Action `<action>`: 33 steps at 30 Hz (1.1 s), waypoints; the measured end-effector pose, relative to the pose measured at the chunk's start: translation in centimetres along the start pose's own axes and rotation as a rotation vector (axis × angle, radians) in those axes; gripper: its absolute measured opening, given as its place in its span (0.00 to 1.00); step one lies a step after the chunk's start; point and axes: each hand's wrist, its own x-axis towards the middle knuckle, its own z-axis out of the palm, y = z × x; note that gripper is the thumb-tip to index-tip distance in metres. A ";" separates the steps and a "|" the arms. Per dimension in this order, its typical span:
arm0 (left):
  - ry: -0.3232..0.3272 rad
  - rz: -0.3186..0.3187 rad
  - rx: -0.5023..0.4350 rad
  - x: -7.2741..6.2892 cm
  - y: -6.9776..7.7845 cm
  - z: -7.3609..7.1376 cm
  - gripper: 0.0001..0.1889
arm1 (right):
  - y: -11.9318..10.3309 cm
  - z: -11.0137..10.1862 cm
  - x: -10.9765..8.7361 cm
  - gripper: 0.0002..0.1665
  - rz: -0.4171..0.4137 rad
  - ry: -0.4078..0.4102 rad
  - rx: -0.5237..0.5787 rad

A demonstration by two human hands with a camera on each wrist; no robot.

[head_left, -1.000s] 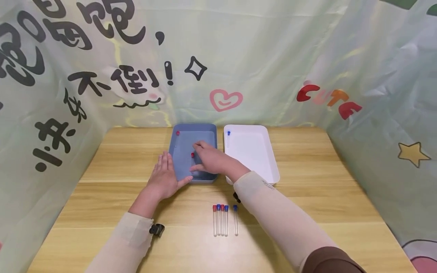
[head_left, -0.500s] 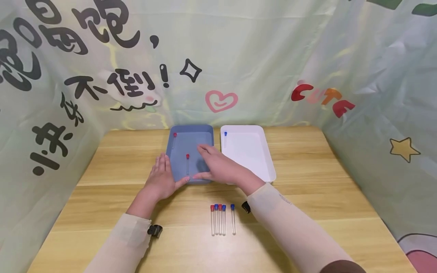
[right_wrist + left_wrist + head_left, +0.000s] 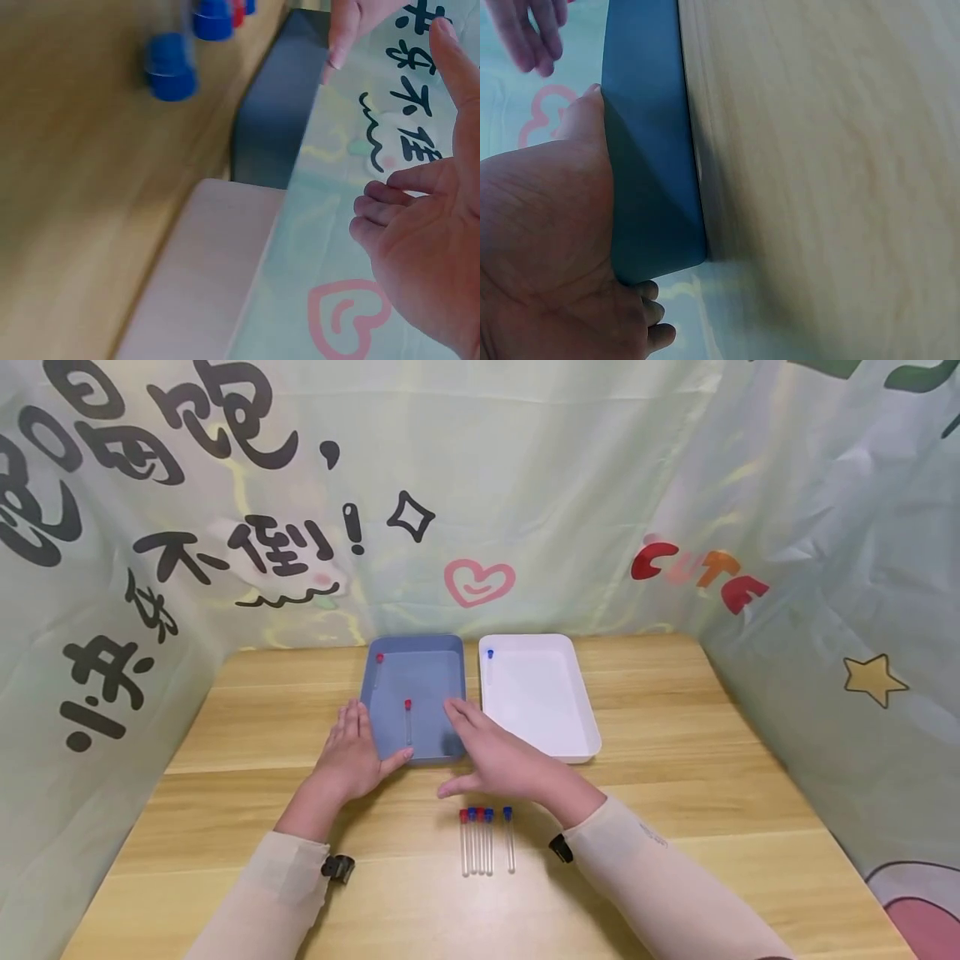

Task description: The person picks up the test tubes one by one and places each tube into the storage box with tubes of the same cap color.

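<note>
The spread right hand (image 3: 501,760) has withdrawn to the near-right corner of the blue tray (image 3: 426,672), whose left edge the straight-fingered left hand (image 3: 350,760) touches, table (image 3: 255,718) stretching leftward.

Head downward, wrist views close — blue tray (image 3: 431,677) shared

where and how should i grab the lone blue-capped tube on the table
Probably by its glassy tube, just below the cap, thumb and finger pinching across, coming from above and the right: it lies flat and narrow, cap end away from you, and the row of four sits on its left.
</note>
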 end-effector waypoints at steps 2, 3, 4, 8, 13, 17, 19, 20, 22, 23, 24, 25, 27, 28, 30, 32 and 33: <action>0.003 -0.002 -0.006 0.0 -0.1 0.1 0.63 | 0.2 0.3 -0.4 0.77 0.001 0.000 0.005; 0.004 -0.002 -0.010 0.0 -0.1 0.2 0.63 | 0.2 0.5 -0.6 0.78 0.003 0.001 0.008; 0.006 -0.002 -0.011 0.0 -0.1 0.2 0.63 | 0.3 0.7 -0.9 0.78 0.007 0.002 0.009; 0.004 0.004 -0.009 -0.1 0.0 0.2 0.63 | 0.5 1.6 -2.0 0.79 -0.002 0.002 0.003; 0.005 0.010 -0.004 -0.2 -0.1 0.3 0.62 | 0.1 2.2 -3.6 0.80 -0.006 -0.005 -0.002; 0.002 0.011 -0.004 -0.2 0.1 0.0 0.62 | -0.1 2.4 -4.6 0.79 -0.001 -0.015 -0.006; 0.001 0.010 -0.004 -0.2 0.2 -0.1 0.62 | -0.1 2.5 -4.9 0.78 0.001 -0.023 -0.002; 0.001 0.008 -0.003 -0.1 0.2 -0.1 0.62 | -0.1 2.5 -5.1 0.77 0.003 -0.028 0.003; 0.002 0.010 -0.005 -0.1 0.2 -0.1 0.62 | 0.0 2.8 -5.4 0.77 0.008 -0.035 0.007; 0.000 0.011 -0.007 -0.1 0.2 0.0 0.62 | 0.1 2.9 -5.6 0.77 0.013 -0.042 0.006; -0.001 0.011 -0.009 -0.1 0.2 0.0 0.62 | 0.1 3.0 -5.9 0.77 0.019 -0.049 0.007; -0.004 0.012 -0.008 -0.1 0.1 0.0 0.62 | 0.1 3.2 -6.1 0.77 0.019 -0.054 0.001; -0.009 0.010 -0.009 -0.2 0.1 0.1 0.62 | 0.3 3.5 -6.4 0.78 0.022 -0.065 -0.012; -0.009 0.010 -0.008 -0.2 0.1 0.1 0.62 | 0.3 3.6 -6.6 0.78 0.024 -0.072 -0.016; -0.010 0.006 -0.007 -0.1 0.1 0.1 0.62 | 0.5 3.7 -6.8 0.78 0.029 -0.091 -0.022; -0.008 0.002 -0.008 -0.1 0.1 0.1 0.63 | 0.7 3.8 -6.9 0.78 0.039 -0.113 -0.027; -0.008 0.000 -0.010 0.0 0.1 0.1 0.63 | 0.8 3.9 -7.0 0.78 0.046 -0.124 -0.029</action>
